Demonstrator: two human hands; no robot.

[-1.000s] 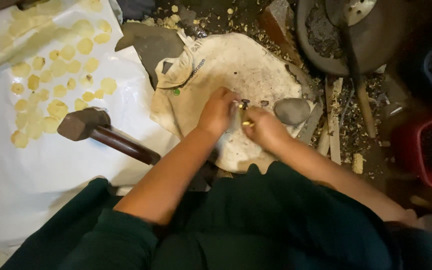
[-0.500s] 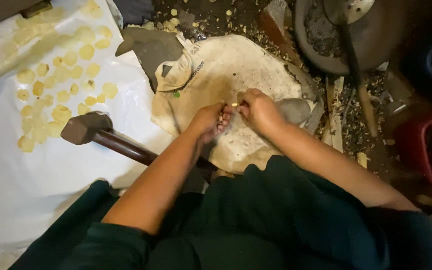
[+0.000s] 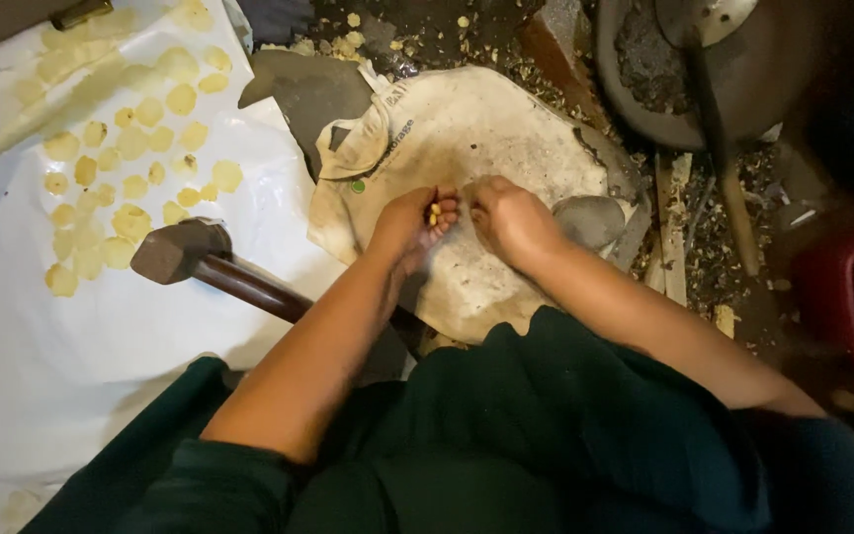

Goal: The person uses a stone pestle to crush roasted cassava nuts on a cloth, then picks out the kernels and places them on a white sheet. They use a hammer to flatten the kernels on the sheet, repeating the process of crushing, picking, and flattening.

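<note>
I am seeing yellow flat pieces [image 3: 130, 168] lying on a white sheet [image 3: 51, 346] at nine o'clock. A hammer [image 3: 185, 252] is resting just beside them. Next comes my left hand [image 3: 409, 220], with its fingers curling shut around small yellow bits [image 3: 434, 212]. My right hand [image 3: 511, 220] is sitting just beside it at three o'clock, fingers bending in, but I cannot tell if it is holding anything. Both are hovering over a dirty cloth [image 3: 467, 129]. A grey stone [image 3: 588, 220] is lying by my right hand.

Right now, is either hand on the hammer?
No. The hammer lies alone on the white sheet, while the left hand and right hand meet over the cloth.
</note>
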